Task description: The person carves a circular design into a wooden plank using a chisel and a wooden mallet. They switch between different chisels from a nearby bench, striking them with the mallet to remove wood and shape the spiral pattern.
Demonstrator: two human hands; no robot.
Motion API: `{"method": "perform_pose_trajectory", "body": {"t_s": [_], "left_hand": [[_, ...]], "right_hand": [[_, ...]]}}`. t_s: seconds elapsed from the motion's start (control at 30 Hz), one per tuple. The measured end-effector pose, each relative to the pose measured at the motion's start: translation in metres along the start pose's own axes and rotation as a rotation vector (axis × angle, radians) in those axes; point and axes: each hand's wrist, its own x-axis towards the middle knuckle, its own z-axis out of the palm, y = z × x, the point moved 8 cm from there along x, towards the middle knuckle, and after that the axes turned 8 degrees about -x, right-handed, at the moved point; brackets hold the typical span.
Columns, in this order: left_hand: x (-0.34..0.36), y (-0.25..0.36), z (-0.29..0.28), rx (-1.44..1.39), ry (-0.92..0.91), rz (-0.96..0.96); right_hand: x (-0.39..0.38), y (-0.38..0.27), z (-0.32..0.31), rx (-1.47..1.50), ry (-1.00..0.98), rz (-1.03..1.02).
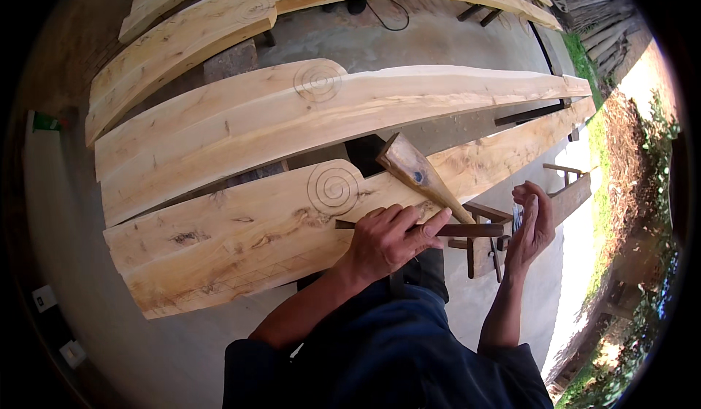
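My left hand point(391, 242) is wrapped round a long dark chisel point(473, 230), held level over the nearest board point(219, 245). One end of the chisel points left toward a spiral point(334, 188) drawn on that board; the thicker end sticks out to the right. My right hand point(532, 225) is raised to the right of that thicker end, apart from it, its fingers stretched upward and holding nothing I can see. A wooden mallet point(416, 173) lies across the board just beyond my left hand, its handle slanting down toward the chisel.
A second long board point(241, 128) with a drawn spiral lies just beyond, and more curved boards point(182, 44) rest farther back. A small wooden stand or bench point(573, 199) is behind my right hand. Grass point(600, 190) borders the concrete floor point(467, 321) on the right.
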Motion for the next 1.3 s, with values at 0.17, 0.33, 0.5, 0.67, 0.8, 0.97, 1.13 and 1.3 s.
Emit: {"method": "perform_pose_trajectory", "body": {"t_s": [0.17,0.33,0.5,0.67,0.8,0.97,1.13,1.3], "left_hand": [[0.010,-0.020,0.009,-0.030,0.159,0.046],[0.021,-0.029,0.006,-0.011,0.162,0.076],[0.023,-0.039,0.005,0.022,0.239,0.093],[0.027,-0.041,0.002,-0.014,0.304,0.111],[0.024,-0.043,0.006,-0.018,0.287,0.110],[0.021,-0.045,0.007,-0.014,0.300,0.104],[0.019,-0.049,0.006,0.000,0.324,0.089],[0.017,-0.051,0.007,-0.008,0.325,0.085]], "right_hand": [[-0.025,0.045,0.112,-0.143,-0.277,-0.017],[-0.041,0.025,0.160,-0.219,-0.398,-0.197],[-0.041,-0.003,0.176,-0.264,-0.335,-0.387],[-0.044,0.003,0.178,-0.276,-0.226,-0.473],[-0.045,0.000,0.179,-0.289,-0.224,-0.501],[-0.044,-0.002,0.180,-0.305,-0.224,-0.498],[-0.043,0.000,0.183,-0.315,-0.228,-0.427],[-0.044,0.003,0.181,-0.324,-0.223,-0.405]]}}
